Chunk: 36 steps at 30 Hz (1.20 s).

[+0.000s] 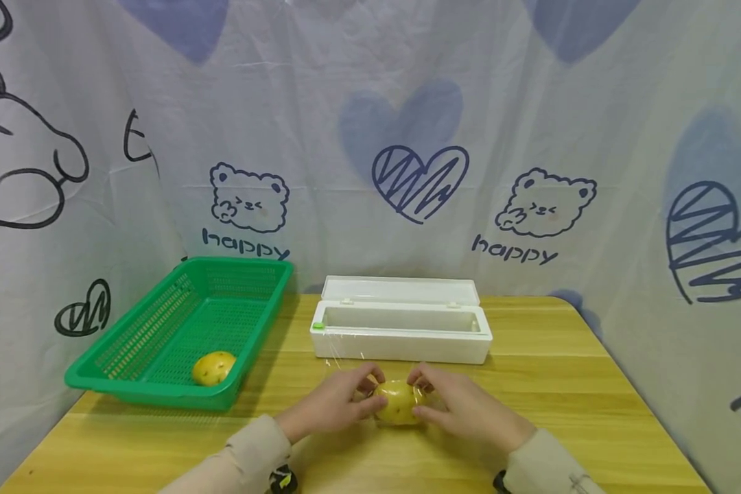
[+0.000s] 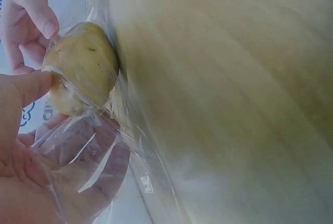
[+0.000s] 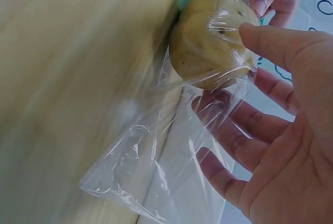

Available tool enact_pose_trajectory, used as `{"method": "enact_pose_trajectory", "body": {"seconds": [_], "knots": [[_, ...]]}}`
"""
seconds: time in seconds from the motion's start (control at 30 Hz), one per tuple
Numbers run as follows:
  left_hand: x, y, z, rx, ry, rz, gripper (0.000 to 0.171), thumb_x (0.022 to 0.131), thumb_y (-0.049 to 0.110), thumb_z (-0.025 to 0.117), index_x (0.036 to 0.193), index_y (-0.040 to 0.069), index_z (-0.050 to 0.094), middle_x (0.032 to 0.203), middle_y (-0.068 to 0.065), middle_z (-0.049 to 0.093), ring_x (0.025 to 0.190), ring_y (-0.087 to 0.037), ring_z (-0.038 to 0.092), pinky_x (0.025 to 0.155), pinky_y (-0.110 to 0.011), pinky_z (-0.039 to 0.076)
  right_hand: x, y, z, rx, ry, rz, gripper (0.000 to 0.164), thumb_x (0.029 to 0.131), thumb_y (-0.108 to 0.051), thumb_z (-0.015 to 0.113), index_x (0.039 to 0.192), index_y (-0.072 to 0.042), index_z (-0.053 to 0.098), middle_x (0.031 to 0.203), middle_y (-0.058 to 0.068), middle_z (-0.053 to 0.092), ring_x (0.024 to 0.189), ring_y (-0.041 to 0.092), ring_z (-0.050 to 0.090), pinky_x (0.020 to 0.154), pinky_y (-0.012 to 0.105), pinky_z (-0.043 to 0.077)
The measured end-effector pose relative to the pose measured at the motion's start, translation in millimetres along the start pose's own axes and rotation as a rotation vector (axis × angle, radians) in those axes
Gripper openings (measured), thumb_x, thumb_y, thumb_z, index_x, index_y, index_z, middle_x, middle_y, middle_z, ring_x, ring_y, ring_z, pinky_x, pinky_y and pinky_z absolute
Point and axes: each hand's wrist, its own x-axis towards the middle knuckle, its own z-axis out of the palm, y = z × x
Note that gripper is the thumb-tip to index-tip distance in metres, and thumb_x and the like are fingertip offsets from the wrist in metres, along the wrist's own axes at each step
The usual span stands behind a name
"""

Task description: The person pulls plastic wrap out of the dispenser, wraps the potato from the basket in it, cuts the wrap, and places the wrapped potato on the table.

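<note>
While clear film point(image 3: 130, 161) covers it, a potato point(image 1: 398, 403) sits between a person's two hands at the table point(image 1: 562, 405), in front of the white box point(image 1: 401, 348). The left hand point(image 1: 338, 405) holds one end, thumb on the near side and fingers curved behind, with film draped over its palm. The right hand point(image 1: 466, 406) grips the other end likewise, its thumb on the film and its lower fingers spread loosely apart behind loose film. Whether the potato touches the wood cannot be told. The box's lid point(image 1: 401, 291) is raised. To the left, a second potato point(image 1: 214, 368) lies in the near end of a green basket point(image 1: 148, 391).
</note>
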Motion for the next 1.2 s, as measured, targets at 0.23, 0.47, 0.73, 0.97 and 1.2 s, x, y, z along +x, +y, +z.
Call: {"method": "enact_pose_trajectory", "body": {"seconds": [0.23, 0.47, 0.73, 0.97, 1.2], "knots": [[7.3, -2.1, -0.7, 0.026, 0.05, -0.033, 0.03, 0.104, 0.035, 0.071, 0.123, 0.012, 0.069, 0.109, -0.006, 0.078, 0.098, -0.017, 0.072, 0.086, -0.034, 0.06, 7.5, 5.2, -0.3, 0.012, -0.029, 0.026, 0.042, 0.103, -0.034, 0.073, 0.136, -0.012, 0.06, 0.134, 0.007, 0.072, 0.122, 0.028, 0.071, 0.106, 0.051, 0.058], [14.2, -4.6, -1.7, 0.043, 0.07, -0.004, 0.027, 0.105, 0.029, 0.07, 0.119, 0.006, 0.073, 0.103, -0.003, 0.077, 0.092, -0.011, 0.068, 0.082, -0.028, 0.058, 11.5, 7.2, -0.8, -0.036, -0.009, 0.061, 0.047, 0.101, -0.036, 0.075, 0.14, -0.011, 0.063, 0.138, 0.009, 0.065, 0.129, 0.031, 0.064, 0.11, 0.056, 0.053], [20.2, -7.3, -5.1, 0.04, 0.052, -0.035, 0.031, 0.107, 0.028, 0.067, 0.121, 0.002, 0.076, 0.102, -0.007, 0.077, 0.086, -0.011, 0.064, 0.077, -0.03, 0.056, 16.8, 8.6, 3.0, -0.104, 0.047, 0.062, 0.047, 0.1, -0.035, 0.077, 0.138, -0.008, 0.068, 0.133, 0.01, 0.065, 0.125, 0.031, 0.058, 0.108, 0.057, 0.051], [23.7, -8.3, -8.6, 0.043, 0.04, -0.051, 0.033, 0.108, 0.028, 0.066, 0.123, 0.001, 0.077, 0.113, -0.012, 0.08, 0.09, -0.011, 0.067, 0.085, -0.034, 0.059, 21.3, 12.9, 2.7, -0.123, 0.028, 0.042, 0.056, 0.102, -0.037, 0.074, 0.145, -0.004, 0.063, 0.13, 0.01, 0.07, 0.118, 0.03, 0.065, 0.104, 0.055, 0.054], [26.6, -11.8, -8.6, -0.001, 0.046, -0.071, 0.024, 0.109, 0.025, 0.065, 0.123, 0.005, 0.068, 0.079, 0.0, 0.068, 0.066, -0.006, 0.053, 0.059, -0.024, 0.046, 23.8, 16.0, 3.0, -0.075, 0.034, 0.026, 0.054, 0.103, -0.038, 0.073, 0.144, -0.006, 0.061, 0.135, 0.011, 0.072, 0.118, 0.03, 0.069, 0.106, 0.055, 0.055]]}}
